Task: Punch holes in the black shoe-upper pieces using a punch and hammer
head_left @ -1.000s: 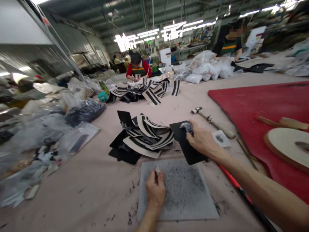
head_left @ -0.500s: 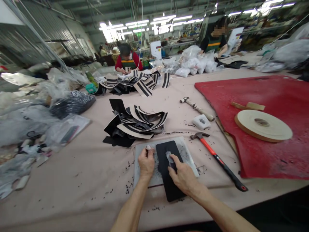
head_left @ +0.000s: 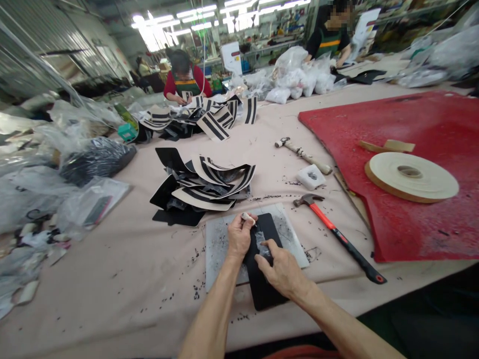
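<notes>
A black rounded panel (head_left: 264,289) lies partly on a pale, speckled board (head_left: 219,234) on the table. My left hand (head_left: 239,236) is closed around a small whitish stick-like piece (head_left: 247,217), whose tip is over the panel's upper part; its exact kind is unclear. Fingers of my right hand (head_left: 281,267) pinch a clear plastic-wrapped piece (head_left: 261,244) on the middle of the panel. What lies inside the plastic cannot be made out. Behind the board sits a heap of black panels with cream and black striped undersides (head_left: 207,187).
To the right lie a claw hammer (head_left: 339,237), a second hammer (head_left: 303,155), a white block (head_left: 310,177) and a tape roll (head_left: 411,177) on a red sheet (head_left: 415,239). Plastic bags (head_left: 33,194) crowd the left. Two people work across the table.
My left hand has moved right with the whitish piece, from beside the panel to over its upper edge. My right hand stays at the plastic-wrapped piece. The camera view has shifted slightly.
</notes>
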Motion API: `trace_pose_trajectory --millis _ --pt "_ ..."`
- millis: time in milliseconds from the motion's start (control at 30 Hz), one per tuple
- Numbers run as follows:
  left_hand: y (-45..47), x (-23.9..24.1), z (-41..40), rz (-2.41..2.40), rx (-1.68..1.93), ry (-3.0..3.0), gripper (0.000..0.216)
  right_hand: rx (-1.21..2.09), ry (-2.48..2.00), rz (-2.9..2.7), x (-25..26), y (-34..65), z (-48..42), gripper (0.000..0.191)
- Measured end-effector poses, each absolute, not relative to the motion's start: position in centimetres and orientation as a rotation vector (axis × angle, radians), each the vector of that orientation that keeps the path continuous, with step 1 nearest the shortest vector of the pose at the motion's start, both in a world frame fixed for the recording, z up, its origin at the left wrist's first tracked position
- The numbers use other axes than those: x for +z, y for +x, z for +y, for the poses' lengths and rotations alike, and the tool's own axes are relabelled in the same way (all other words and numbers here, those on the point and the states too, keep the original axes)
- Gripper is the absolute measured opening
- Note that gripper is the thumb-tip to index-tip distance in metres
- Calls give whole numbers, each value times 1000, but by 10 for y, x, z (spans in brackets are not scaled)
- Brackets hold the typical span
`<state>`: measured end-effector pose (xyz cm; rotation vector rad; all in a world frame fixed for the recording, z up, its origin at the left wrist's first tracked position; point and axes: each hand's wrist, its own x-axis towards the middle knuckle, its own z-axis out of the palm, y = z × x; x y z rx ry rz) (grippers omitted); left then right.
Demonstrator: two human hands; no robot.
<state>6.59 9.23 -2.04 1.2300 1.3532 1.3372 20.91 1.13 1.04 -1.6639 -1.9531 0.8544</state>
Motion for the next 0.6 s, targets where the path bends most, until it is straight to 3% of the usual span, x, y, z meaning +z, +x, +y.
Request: trace_pose_trajectory --millis 333,533,600 --pt "67 -15 93 1411 1267 1320 19 882 -1625 -1936 2 209 11 36" --pt "70 -17 92 1484 1234 1568 14 1061 -1480 -1889 22 229 16 44" --pt "71 -17 91 1473 1226 1662 13 953 -1517 -1817 27 259 28 42"
